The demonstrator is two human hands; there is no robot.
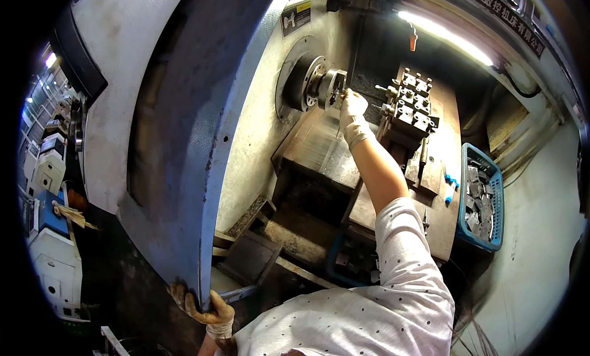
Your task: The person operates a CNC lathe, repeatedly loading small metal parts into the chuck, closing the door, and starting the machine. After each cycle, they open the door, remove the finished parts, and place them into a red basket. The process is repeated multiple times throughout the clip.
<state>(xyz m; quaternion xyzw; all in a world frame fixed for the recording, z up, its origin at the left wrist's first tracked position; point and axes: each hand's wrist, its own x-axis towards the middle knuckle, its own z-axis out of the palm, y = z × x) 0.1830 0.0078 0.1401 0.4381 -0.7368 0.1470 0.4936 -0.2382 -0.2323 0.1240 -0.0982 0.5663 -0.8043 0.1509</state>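
My right hand [353, 107], in a pale glove, reaches in to the lathe chuck [329, 85] on its round spindle flange [295, 85]. Its fingers are closed at the chuck's face around something too small to name. Just right of it sits a tool block [405, 110] with several bolted holders on the slide plate [442, 221]. At the lower left, my left hand [203, 310], in a stained glove, grips the bottom edge of the blue machine door [196, 171], thumb on one side and fingers on the other.
A blue basket [498, 199] of metal pieces stands at the right beside small blue-capped items [452, 187]. A lit tube lamp [442, 36] and an orange-handled valve [413, 39] are above. A metal tray [249, 257] lies below the chuck. Other machines [49, 165] line the far left.
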